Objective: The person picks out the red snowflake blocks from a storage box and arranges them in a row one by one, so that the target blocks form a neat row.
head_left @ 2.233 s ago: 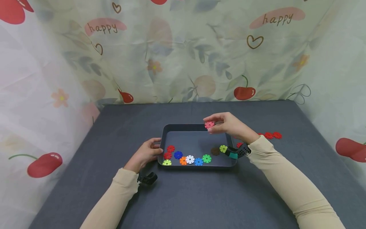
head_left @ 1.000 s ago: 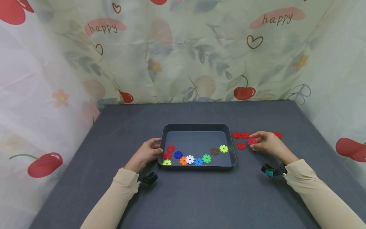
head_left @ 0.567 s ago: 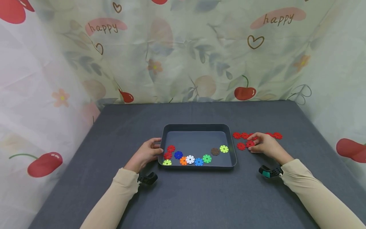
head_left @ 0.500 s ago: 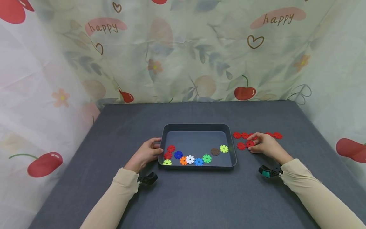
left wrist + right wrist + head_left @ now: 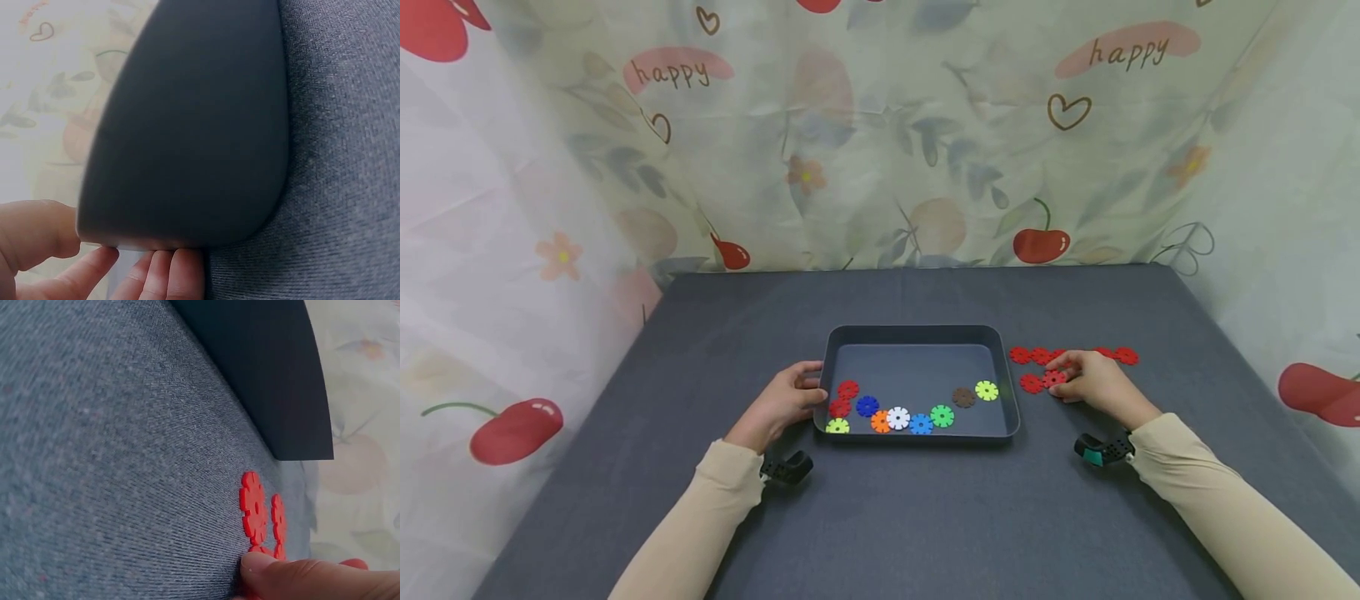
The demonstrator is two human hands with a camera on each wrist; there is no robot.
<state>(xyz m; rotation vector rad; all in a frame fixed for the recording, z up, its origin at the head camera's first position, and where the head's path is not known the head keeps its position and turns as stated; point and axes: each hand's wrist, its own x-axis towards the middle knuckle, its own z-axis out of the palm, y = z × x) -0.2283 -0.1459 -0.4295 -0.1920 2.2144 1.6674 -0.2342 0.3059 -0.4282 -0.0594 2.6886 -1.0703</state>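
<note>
My left hand [image 5: 784, 404] holds the left wall of a dark shallow tray [image 5: 917, 335], its thumb at the rim. In the left wrist view its fingertips [image 5: 185, 269] lie against the tray's outer wall. To the right of the tray, my right hand [image 5: 1097, 385] pinches a red notched plastic disc [image 5: 1053, 379] low at the table. That disc sits close beside another red disc [image 5: 1032, 383], in front of a row of red discs [image 5: 1019, 356]. The hand hides part of this row. The right wrist view shows the thumb [image 5: 256, 562] over the pinched disc.
Along the tray's near side and left corner lie discs of several colours, among them a white disc [image 5: 898, 418], a brown disc [image 5: 963, 397] and a yellow-green disc [image 5: 987, 391]. Dark cloth covers the table [image 5: 910, 517]. A patterned curtain [image 5: 880, 167] hangs behind and at both sides.
My right hand has moved from over the tray's far right side to the red discs, bringing a red disc down beside another. Over the last half second it barely shifts. My left hand stays put.
</note>
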